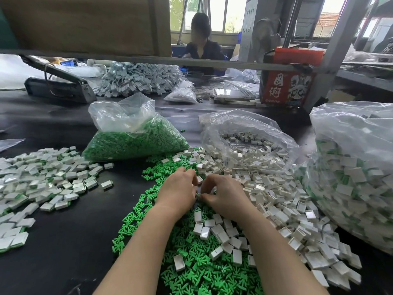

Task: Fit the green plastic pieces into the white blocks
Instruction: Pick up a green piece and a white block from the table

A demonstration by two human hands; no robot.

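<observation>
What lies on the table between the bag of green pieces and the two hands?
In the head view, loose green pieces and some white blocks cover the black table between the bag of green pieces, left hand and right hand.

The hands [200, 192] meet over the loose plastic pieces [191, 262] on the table [63, 252]. Behind that pile lies a bag of pieces [136, 139]; right of it, spilled blocks [276, 209]; left, fitted blocks [42, 177].
</observation>
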